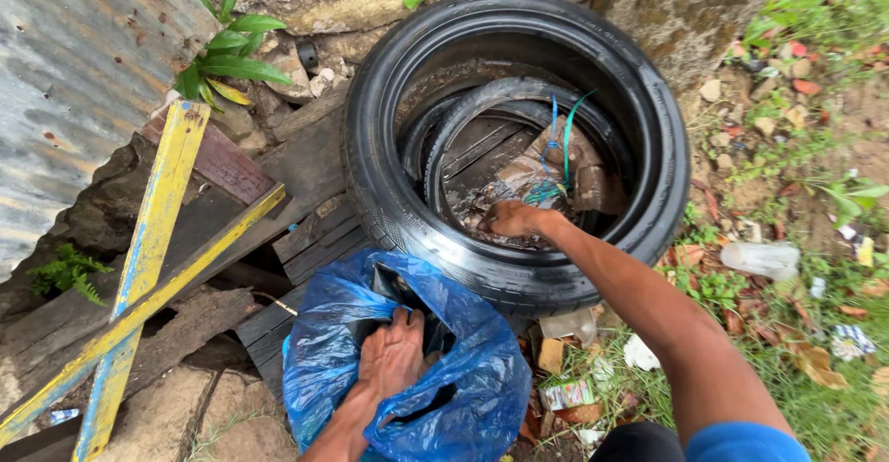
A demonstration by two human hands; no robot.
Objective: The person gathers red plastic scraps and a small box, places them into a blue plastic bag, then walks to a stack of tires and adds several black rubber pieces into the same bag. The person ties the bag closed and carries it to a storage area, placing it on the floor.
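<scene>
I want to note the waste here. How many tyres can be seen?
2: the large outer tyre lying on the planks, and a smaller inner tyre lying inside it. More may be hidden beneath.

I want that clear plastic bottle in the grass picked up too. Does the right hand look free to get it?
Probably not yet: the right hand is down inside the tyre, among debris; the bottle lies outside it.

Small printed carton (569,393) beside blue bag (482,369); clear bottle (759,259) right.
</scene>
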